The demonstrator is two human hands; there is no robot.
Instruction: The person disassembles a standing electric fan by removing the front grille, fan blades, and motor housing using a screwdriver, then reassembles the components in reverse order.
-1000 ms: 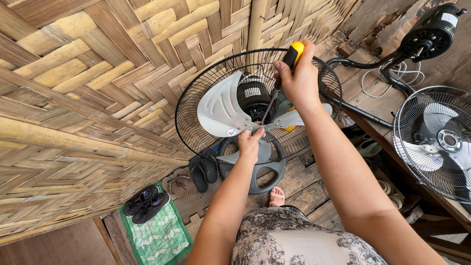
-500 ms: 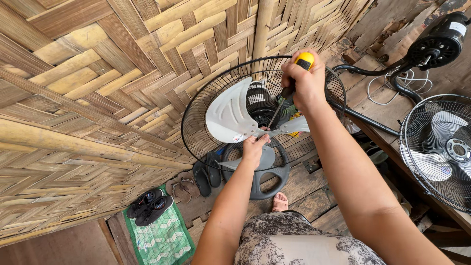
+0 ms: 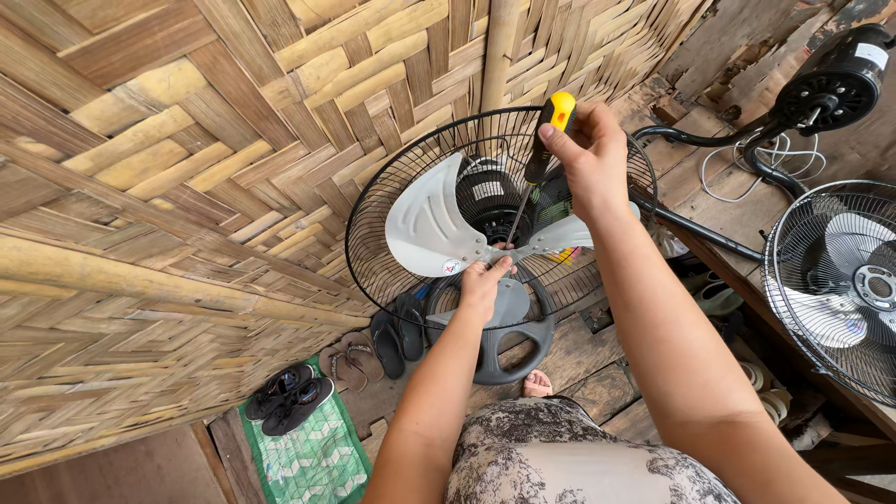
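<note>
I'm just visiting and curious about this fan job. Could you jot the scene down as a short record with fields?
Place: woven bamboo wall, wooden plank floor
Right hand: grips yellow-and-black screwdriver, tip at the hub
Left hand: steadies pale grey plastic fan blade
Fan: black wire guard, round grey base
Nearby: second caged fan; black fan motor on a stand; dark sandals on green mat

Two hands: left hand (image 3: 483, 285), right hand (image 3: 590, 161). One screwdriver (image 3: 539, 159). Two caged fans: one (image 3: 439, 219) at centre, another (image 3: 840, 280) at 3 o'clock. One bare motor (image 3: 835, 79) at 2 o'clock. One mat (image 3: 313, 457) at 7 o'clock. Three pairs of sandals (image 3: 289, 397) on the floor.
</note>
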